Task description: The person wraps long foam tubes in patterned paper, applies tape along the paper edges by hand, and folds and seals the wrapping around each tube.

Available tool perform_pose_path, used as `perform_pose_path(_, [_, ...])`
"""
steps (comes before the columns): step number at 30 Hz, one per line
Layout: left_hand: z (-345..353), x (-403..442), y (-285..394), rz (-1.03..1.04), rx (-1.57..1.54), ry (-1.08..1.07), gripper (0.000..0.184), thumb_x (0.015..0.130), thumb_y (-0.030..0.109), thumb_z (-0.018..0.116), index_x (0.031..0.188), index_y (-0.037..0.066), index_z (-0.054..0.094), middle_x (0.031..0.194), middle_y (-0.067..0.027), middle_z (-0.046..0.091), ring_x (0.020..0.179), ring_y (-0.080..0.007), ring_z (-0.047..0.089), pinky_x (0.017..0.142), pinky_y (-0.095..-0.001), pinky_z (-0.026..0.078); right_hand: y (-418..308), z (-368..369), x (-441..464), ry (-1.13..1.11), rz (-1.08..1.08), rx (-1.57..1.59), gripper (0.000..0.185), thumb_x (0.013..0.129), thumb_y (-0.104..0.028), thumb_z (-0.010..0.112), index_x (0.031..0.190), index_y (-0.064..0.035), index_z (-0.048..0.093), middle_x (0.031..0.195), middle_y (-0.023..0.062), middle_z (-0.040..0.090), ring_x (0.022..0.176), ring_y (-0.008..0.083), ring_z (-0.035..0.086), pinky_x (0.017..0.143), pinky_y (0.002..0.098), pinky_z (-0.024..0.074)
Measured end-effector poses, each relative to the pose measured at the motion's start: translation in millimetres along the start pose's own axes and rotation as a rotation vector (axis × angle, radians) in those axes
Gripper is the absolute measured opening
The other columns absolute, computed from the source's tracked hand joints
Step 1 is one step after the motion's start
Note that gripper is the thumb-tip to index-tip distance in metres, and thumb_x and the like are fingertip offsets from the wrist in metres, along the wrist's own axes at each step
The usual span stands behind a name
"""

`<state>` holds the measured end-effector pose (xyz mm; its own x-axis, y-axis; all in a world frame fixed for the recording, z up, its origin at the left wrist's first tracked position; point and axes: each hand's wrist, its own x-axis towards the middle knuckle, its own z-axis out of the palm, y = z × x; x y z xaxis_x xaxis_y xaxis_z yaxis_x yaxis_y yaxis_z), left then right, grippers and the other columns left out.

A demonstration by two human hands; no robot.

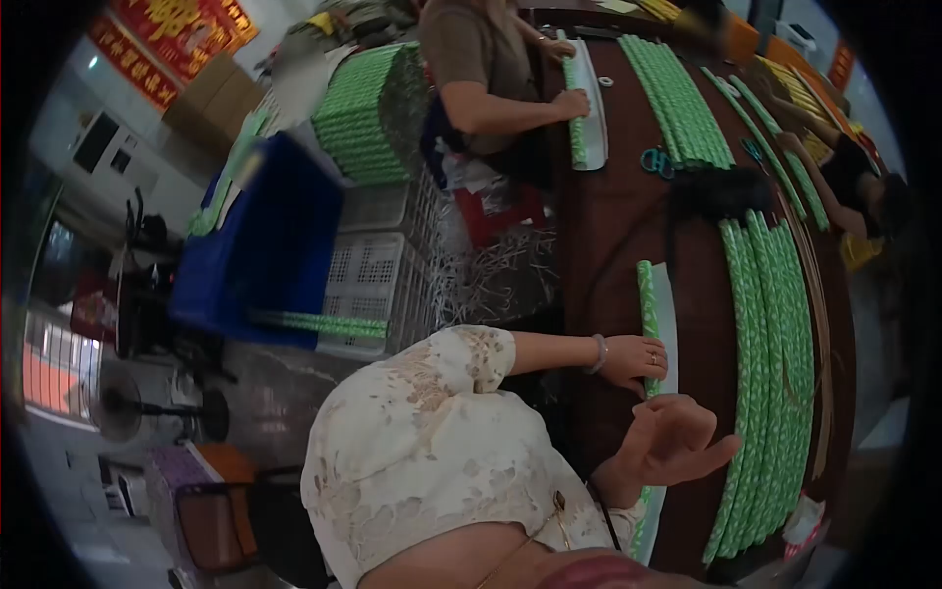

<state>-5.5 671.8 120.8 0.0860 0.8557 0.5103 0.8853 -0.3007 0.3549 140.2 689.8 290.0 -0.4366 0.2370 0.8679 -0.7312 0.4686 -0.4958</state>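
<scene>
Fingers of the left hand (633, 361) press down on a green stick (648, 294) on the table (608, 240). The right hand (665, 444) is loosely bent, empty. Many green sticks (767, 373) look done; this one's white sheet (668, 309) lies open.

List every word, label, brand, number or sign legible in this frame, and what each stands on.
No text reads clearly enough to quote.
Red wall banners, upper left: gold characters, too blurred to read.
Red-and-white packet, near table corner: markings too small to read.
Green patterned strips: pale pattern, no legible lettering.
White cabinet-like unit, left: dark panels, no legible label.
</scene>
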Motion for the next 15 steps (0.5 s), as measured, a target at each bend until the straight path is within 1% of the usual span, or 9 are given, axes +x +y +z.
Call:
perform_pose_path(2, [5,-1,-3,0.025,-0.001,-0.025,0.040,0.073,0.030,0.070,0.101,0.007,0.054,0.106,-0.0097,0.057,0.107,-0.0271,0.051,0.102,-0.0420,0.033,2,5,-3,-0.046,0.000,0.103,0.091,0.076,0.008,0.054,0.145,-0.0164,0.000,0.088,0.0115,0.048,0.057,0.0192,0.048,0.049,0.0277,0.0408])
perform_pose_path(3, [6,-1,-3,-0.004,0.007,-0.003,0.040,0.073,0.030,0.070,0.101,0.007,0.054,0.106,-0.0097,0.057,0.107,-0.0271,0.051,0.102,-0.0420,0.033,2,6,-5,-0.058,0.002,0.167,0.091,0.076,0.008,0.054,0.145,-0.0170,-0.001,0.089,0.0115,0.047,0.058,0.0197,0.048,0.050,0.0283,0.0412])
perform_pose_path(4, [7,-2,-4,0.011,0.006,-0.003,0.037,0.073,0.028,0.069,0.101,0.007,0.055,0.107,-0.0095,0.057,0.107,-0.0267,0.052,0.102,-0.0420,0.034,1,7,-5,-0.082,0.010,0.189,0.091,0.076,0.008,0.054,0.145,-0.0170,-0.001,0.089,0.0115,0.047,0.058,0.0197,0.048,0.050,0.0283,0.0412])
perform_pose_path(6, [8,-3,-3,0.001,0.007,0.013,0.035,0.074,0.026,0.068,0.101,0.007,0.056,0.107,-0.0093,0.058,0.107,-0.0262,0.052,0.102,-0.0420,0.034,-3,12,-5,-0.157,0.011,0.208,0.092,0.076,0.008,0.054,0.145,-0.0177,-0.001,0.089,0.0113,0.048,0.059,0.0205,0.049,0.051,0.0288,0.0411])
perform_pose_path(8, [10,-4,-5,0.041,-0.012,0.037,0.031,0.074,0.021,0.065,0.101,0.007,0.057,0.106,-0.0091,0.059,0.108,-0.0261,0.052,0.102,-0.0415,0.034,-8,17,-6,-0.191,0.019,0.213,0.092,0.076,0.008,0.054,0.145,-0.0185,0.000,0.089,0.0114,0.048,0.059,0.0205,0.049,0.051,0.0292,0.0412])
perform_pose_path(10, [8,-2,-3,0.015,0.004,0.042,0.030,0.075,0.020,0.064,0.101,0.007,0.058,0.106,-0.0088,0.060,0.108,-0.0262,0.052,0.103,-0.0410,0.033,-13,20,-8,-0.216,0.017,0.213,0.092,0.076,0.008,0.054,0.145,-0.0192,0.000,0.089,0.0114,0.048,0.059,0.0206,0.049,0.052,0.0296,0.0413])
perform_pose_path(12, [1,-2,0,0.055,0.031,0.013,0.027,0.078,0.020,0.060,0.101,0.006,0.057,0.108,-0.0076,0.060,0.109,-0.0243,0.052,0.103,-0.0399,0.033,-16,23,-9,-0.215,-0.017,0.195,0.088,0.077,0.007,0.053,0.145,-0.0194,0.003,0.089,0.0117,0.049,0.059,0.0208,0.050,0.051,0.0292,0.0408])
perform_pose_path(13, [-7,-5,-3,0.047,0.041,0.017,0.027,0.078,0.020,0.060,0.101,0.006,0.057,0.108,-0.0076,0.060,0.109,-0.0243,0.052,0.103,-0.0399,0.033,-15,25,-11,-0.221,-0.022,0.206,0.088,0.077,0.007,0.053,0.145,-0.0194,0.003,0.089,0.0117,0.049,0.059,0.0208,0.050,0.051,0.0292,0.0408])
perform_pose_path(15, [-14,-9,1,0.043,0.081,0.025,0.026,0.078,0.020,0.060,0.101,0.006,0.057,0.107,-0.0076,0.060,0.108,-0.0242,0.052,0.103,-0.0399,0.033,-11,25,-15,-0.218,-0.049,0.239,0.081,0.081,-0.002,0.055,0.144,-0.0202,0.008,0.085,0.0104,0.051,0.056,0.0200,0.049,0.049,0.0292,0.0395])
